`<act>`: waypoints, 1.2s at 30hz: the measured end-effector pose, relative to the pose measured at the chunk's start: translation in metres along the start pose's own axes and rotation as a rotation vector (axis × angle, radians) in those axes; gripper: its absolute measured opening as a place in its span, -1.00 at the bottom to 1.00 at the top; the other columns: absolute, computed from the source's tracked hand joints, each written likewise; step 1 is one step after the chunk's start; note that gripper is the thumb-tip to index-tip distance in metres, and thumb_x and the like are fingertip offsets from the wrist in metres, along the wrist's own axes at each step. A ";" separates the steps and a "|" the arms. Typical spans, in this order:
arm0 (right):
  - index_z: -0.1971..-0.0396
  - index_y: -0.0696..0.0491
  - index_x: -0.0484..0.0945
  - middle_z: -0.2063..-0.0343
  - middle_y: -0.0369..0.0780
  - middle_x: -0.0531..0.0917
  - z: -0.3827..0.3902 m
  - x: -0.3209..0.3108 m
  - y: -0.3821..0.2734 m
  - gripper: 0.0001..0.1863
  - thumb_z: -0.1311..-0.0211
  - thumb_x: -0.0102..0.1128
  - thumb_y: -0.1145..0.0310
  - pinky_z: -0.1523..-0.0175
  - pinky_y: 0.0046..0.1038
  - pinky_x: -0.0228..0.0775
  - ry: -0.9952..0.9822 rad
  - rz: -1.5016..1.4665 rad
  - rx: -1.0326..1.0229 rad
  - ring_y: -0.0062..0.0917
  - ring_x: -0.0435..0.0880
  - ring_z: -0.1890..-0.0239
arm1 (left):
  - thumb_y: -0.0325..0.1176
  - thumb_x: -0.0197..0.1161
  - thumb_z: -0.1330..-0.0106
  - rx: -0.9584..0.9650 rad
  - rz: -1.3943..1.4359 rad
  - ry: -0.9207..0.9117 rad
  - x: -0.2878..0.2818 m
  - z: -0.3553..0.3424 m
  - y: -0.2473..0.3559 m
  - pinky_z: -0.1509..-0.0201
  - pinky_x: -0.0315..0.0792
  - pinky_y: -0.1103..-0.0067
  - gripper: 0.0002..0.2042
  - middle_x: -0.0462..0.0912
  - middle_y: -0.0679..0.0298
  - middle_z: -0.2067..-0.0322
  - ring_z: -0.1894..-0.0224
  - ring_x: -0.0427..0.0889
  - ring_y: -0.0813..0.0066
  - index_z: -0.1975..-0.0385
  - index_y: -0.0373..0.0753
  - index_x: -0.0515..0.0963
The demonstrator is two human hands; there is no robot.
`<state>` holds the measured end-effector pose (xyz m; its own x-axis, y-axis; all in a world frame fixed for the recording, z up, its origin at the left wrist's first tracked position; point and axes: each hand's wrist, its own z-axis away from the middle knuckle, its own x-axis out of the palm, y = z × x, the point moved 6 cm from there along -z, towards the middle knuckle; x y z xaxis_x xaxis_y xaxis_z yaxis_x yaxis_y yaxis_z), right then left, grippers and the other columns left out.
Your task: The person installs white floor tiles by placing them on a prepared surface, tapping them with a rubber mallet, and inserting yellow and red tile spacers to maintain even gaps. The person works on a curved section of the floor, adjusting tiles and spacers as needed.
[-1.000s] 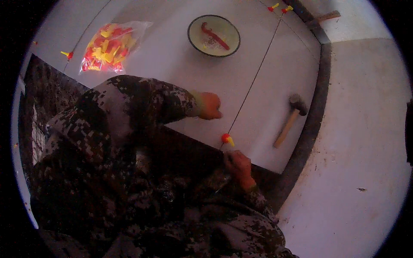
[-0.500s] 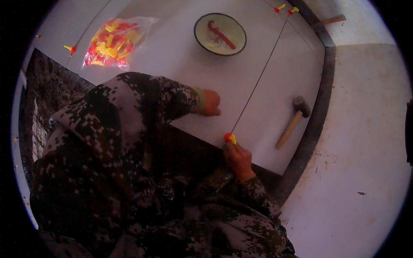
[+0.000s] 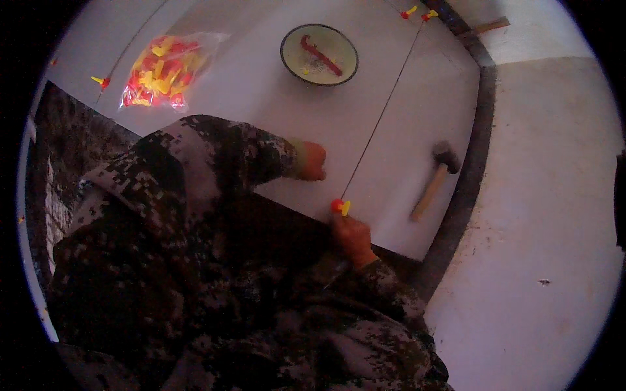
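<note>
From the wearer's head, one wide view faces steeply down past close-by camouflage sleeves [image 3: 208, 146], over the tiled floor's [image 3: 417, 127] near edge, to the right-hand wall [image 3: 541, 195].

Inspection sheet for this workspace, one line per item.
Surface: pale tiles, with dark joints between them.
Work items: red-and-yellow clip at the near end of the right-hand joint; clear bag of red and yellow pieces, upper left.
Clutter: bowl holding a red tool; hammer with dark head and wooden handle, lying near the right edge.
Hands: right hand at the clip, exact grip unclear; left hand over the tiles, contact unclear.
Cables: nothing seen.
Surroundings: pale, marked wall on the right; dark strip between it and the tiles; rough dark ground on the left.
</note>
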<state>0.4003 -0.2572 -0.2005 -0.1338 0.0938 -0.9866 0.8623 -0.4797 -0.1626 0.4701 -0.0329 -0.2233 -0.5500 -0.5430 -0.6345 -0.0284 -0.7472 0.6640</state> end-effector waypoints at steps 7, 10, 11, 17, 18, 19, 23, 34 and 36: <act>0.02 0.05 0.57 0.48 -0.14 0.60 -0.015 -0.029 -0.018 -0.65 -0.15 0.25 0.45 0.47 -0.24 0.51 0.139 -0.065 0.029 -0.23 0.64 0.54 | -0.16 0.32 -0.20 0.133 -0.088 -0.043 0.004 0.007 0.052 -0.08 0.53 0.17 -0.66 0.69 -0.01 0.16 0.01 0.66 -0.02 0.15 -0.28 0.63; 0.05 0.04 0.58 0.47 -0.11 0.60 -0.013 -0.028 -0.012 -0.67 -0.14 0.26 0.44 0.44 -0.24 0.52 0.109 -0.071 0.026 -0.21 0.64 0.52 | -0.18 0.36 -0.18 0.249 -0.079 -0.020 0.003 0.010 0.078 -0.04 0.54 0.15 -0.63 0.68 0.02 0.14 0.01 0.66 -0.03 0.08 -0.24 0.58; 0.06 0.04 0.58 0.47 -0.11 0.60 -0.011 -0.024 -0.009 -0.68 -0.14 0.26 0.44 0.44 -0.24 0.52 0.095 -0.087 0.009 -0.21 0.64 0.52 | -0.19 0.36 -0.18 0.313 -0.083 0.003 0.003 0.011 0.086 -0.03 0.54 0.15 -0.64 0.67 0.03 0.15 0.02 0.66 -0.03 0.07 -0.21 0.58; 0.09 0.06 0.57 0.49 -0.14 0.57 -0.015 -0.028 -0.007 -0.70 -0.14 0.23 0.44 0.43 -0.22 0.48 0.087 -0.142 -0.052 -0.22 0.61 0.50 | -0.25 0.36 -0.14 0.475 -0.222 -0.056 0.020 0.001 0.101 0.02 0.57 0.17 -0.70 0.66 0.08 0.19 0.04 0.68 -0.01 0.12 -0.13 0.60; 0.08 0.06 0.57 0.50 -0.15 0.57 -0.015 -0.028 -0.007 -0.70 -0.14 0.22 0.44 0.44 -0.22 0.47 0.089 -0.147 -0.047 -0.22 0.61 0.50 | -0.26 0.36 -0.14 0.485 -0.239 -0.083 0.021 0.001 0.103 0.03 0.58 0.18 -0.71 0.66 0.09 0.20 0.05 0.68 -0.01 0.14 -0.13 0.61; 0.08 0.07 0.57 0.51 -0.15 0.56 -0.015 -0.028 -0.007 -0.70 -0.14 0.22 0.44 0.45 -0.23 0.46 0.092 -0.153 -0.042 -0.22 0.60 0.50 | -0.27 0.36 -0.13 0.491 -0.253 -0.096 0.024 0.001 0.103 0.04 0.58 0.18 -0.73 0.67 0.09 0.21 0.06 0.69 -0.01 0.16 -0.14 0.62; 0.08 0.07 0.57 0.44 -0.13 0.57 -0.007 -0.015 -0.002 -0.70 -0.16 0.22 0.45 0.42 -0.24 0.49 0.063 -0.112 -0.030 -0.24 0.62 0.47 | -0.31 0.34 -0.11 0.535 -0.261 -0.068 0.029 -0.003 0.103 0.07 0.60 0.18 -0.80 0.69 0.08 0.28 0.12 0.71 -0.02 0.27 -0.17 0.66; 0.07 0.00 0.60 0.34 -0.14 0.61 -0.012 -0.022 -0.007 -0.72 -0.19 0.22 0.44 0.34 -0.22 0.55 0.062 -0.152 0.020 -0.22 0.68 0.36 | -0.34 0.26 -0.15 0.538 -0.293 -0.008 0.031 -0.003 0.101 0.11 0.61 0.17 -0.84 0.72 0.06 0.34 0.20 0.72 -0.03 0.34 -0.20 0.69; 0.10 -0.02 0.61 0.34 -0.13 0.63 -0.006 -0.015 -0.001 -0.75 -0.21 0.21 0.43 0.32 -0.19 0.55 0.067 -0.158 0.052 -0.21 0.68 0.34 | -0.35 0.25 -0.17 0.563 -0.306 -0.021 0.033 -0.009 0.105 0.11 0.61 0.17 -0.84 0.72 0.05 0.33 0.19 0.72 -0.03 0.32 -0.20 0.70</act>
<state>0.4047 -0.2527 -0.1853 -0.2313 0.2292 -0.9455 0.8065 -0.4983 -0.3181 0.4562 -0.1332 -0.1780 -0.4635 -0.3252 -0.8243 -0.6180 -0.5481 0.5637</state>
